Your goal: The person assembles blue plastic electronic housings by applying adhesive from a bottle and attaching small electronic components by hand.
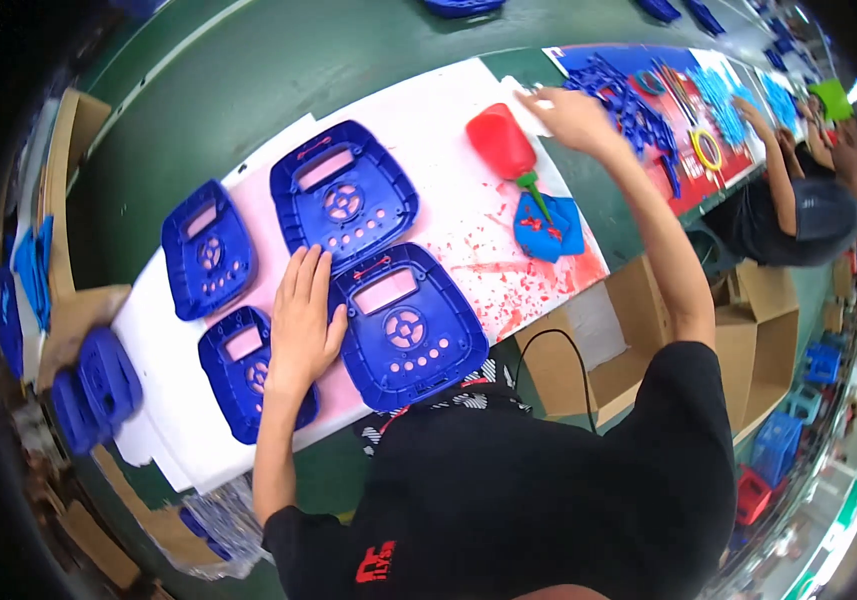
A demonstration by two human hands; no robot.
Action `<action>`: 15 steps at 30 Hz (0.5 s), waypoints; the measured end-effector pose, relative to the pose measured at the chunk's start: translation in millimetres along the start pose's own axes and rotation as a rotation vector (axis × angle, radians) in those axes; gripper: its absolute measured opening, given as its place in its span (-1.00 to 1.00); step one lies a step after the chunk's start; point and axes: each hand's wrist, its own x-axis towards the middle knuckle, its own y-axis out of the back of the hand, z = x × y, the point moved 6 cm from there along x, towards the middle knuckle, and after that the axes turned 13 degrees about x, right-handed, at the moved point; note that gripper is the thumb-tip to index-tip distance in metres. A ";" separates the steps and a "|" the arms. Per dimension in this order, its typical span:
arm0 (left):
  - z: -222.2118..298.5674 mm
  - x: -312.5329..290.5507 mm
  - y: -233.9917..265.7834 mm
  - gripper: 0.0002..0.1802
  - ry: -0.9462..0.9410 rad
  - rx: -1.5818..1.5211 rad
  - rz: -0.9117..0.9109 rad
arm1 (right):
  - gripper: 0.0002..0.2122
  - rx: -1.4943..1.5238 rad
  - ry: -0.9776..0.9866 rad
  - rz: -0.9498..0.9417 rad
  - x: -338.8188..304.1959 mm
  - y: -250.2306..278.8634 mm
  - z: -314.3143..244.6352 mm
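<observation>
My left hand point(303, 318) lies with its fingers stretched out among four-sided blue plastic housings, its fingertips at the lower edge of the upper housing point(375, 190). Beside its thumb is the near right housing point(428, 330); the near left housing point(223, 350) is partly under my wrist. Farther left lies another housing point(188, 270). Each has a window, a round grille and small holes. At the table's far right edge, my right hand point(573, 118) reaches to a white, paper-like piece point(525, 108); blur hides whether it grips it. A red squeeze bottle point(501, 142) with a green nozzle lies close by.
The bottle's nozzle tip rests on a blue pad point(548, 228) with red smears. Red specks mark the white table cover point(453, 105). Cardboard boxes point(638, 310) stand at the right. Beyond, a person point(798, 205) works at a red-topped table with blue straps and yellow-handled scissors point(705, 150).
</observation>
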 end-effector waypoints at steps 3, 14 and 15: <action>-4.0 -2.5 1.6 -0.25 0.047 0.001 -0.024 | -0.58 0.082 -0.303 0.013 -1.1 46.9 47.7; -7.8 -6.1 -4.3 -0.25 0.039 -0.022 0.006 | -0.62 0.072 -0.107 0.002 -19.2 31.7 156.3; -7.7 -5.6 -4.8 -0.25 0.027 -0.024 0.016 | -0.65 0.060 -0.059 0.058 -20.4 33.6 157.2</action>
